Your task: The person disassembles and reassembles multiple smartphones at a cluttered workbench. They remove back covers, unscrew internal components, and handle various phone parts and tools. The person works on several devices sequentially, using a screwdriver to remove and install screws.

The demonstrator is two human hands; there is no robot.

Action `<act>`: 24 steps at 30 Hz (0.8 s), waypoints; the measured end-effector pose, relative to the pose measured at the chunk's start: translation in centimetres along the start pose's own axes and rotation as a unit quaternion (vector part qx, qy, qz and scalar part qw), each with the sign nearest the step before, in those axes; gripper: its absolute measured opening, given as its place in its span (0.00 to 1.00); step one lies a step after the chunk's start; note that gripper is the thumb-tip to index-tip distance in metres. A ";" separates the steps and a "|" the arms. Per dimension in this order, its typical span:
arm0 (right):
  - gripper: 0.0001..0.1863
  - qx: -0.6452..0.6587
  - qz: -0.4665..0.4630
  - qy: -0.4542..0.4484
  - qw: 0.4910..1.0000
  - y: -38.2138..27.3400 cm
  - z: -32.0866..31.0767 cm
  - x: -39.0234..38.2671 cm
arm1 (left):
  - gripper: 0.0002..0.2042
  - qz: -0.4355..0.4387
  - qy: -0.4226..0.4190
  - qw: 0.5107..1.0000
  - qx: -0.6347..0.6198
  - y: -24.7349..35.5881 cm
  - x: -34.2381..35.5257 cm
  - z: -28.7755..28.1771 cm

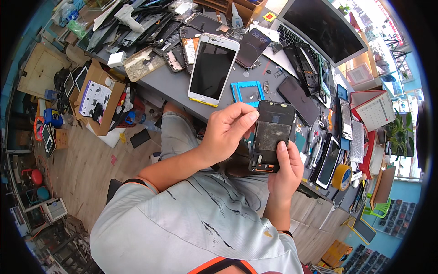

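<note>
My right hand point(286, 169) grips a dark phone screen assembly point(273, 134), its back side up, with flex cables and a grey worn patch; the thumb lies on its right edge. My left hand point(232, 125) is closed, thumb and index pinched at the assembly's upper left edge; what lies between those fingertips is too small to make out. Just beyond them on the desk point(159, 86) lie a blue plastic frame point(242, 86), a large white phone point(211, 67) with a yellow bottom edge and a dark phone point(295, 98).
An open laptop point(321, 29) and stacks of phone parts point(137, 25) fill the back. Right are tools point(314, 150), a tape roll point(342, 176) and a desk calendar point(376, 112). A cardboard box point(115, 112) stands on the floor at left, beside the desk.
</note>
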State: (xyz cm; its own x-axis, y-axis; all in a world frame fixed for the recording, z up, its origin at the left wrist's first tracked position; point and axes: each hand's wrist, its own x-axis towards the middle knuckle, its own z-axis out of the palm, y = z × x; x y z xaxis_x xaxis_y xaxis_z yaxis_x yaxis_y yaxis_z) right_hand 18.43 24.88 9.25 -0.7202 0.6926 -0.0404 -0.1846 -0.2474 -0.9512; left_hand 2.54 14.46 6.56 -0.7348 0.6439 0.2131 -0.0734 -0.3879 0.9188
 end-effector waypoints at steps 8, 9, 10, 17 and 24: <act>0.13 -0.187 -0.091 0.011 0.978 -0.5 0.2 -0.6 | 0.08 0.056 -0.011 0.991 0.120 0.8 -0.2 0.1; 0.13 -0.188 -0.091 0.011 0.978 -0.5 0.2 -0.6 | 0.08 0.052 -0.011 0.993 0.109 0.7 -0.2 0.1; 0.13 -0.176 -0.088 0.010 0.980 -0.5 0.2 -0.5 | 0.08 0.049 -0.012 0.994 0.099 0.5 -0.2 0.0; 0.14 -0.116 -0.057 0.026 0.991 -0.1 -0.1 -0.7 | 0.07 -0.008 -0.017 1.000 0.014 -0.1 -0.8 0.3; 0.12 -0.193 -0.045 0.001 0.980 -0.3 -0.1 -1.3 | 0.18 0.071 0.022 0.988 0.133 1.2 0.3 -0.6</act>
State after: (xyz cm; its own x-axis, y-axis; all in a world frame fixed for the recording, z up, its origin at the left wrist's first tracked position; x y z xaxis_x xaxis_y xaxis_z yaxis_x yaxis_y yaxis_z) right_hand 19.50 24.11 9.53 -0.7112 0.7013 0.0486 0.0206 0.0899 -0.9957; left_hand 1.84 13.74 7.54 -0.7538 0.5640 0.3373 0.2079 -0.2822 0.9365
